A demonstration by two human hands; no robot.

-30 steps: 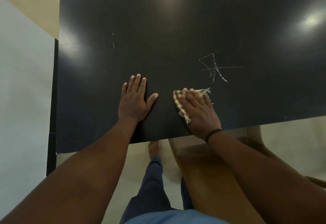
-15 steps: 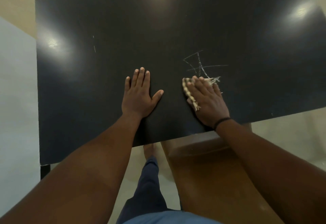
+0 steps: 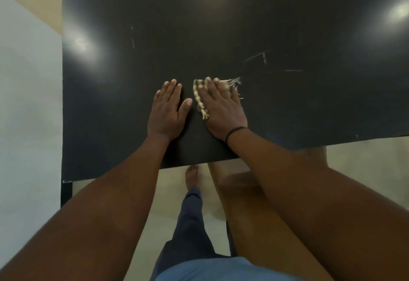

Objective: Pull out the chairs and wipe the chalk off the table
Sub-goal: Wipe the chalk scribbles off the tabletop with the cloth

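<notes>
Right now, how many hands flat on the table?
2. Left hand lies bare on the black table; right hand, just beside it, presses a frayed cloth onto the table.

The left hand (image 3: 167, 109) lies flat, fingers straight and close together, thumb sticking out to the side. Just beside it, the right hand (image 3: 222, 109) presses down flat too, with a thin black band (image 3: 234, 132) round its wrist. Both bare arms reach forward.
</notes>
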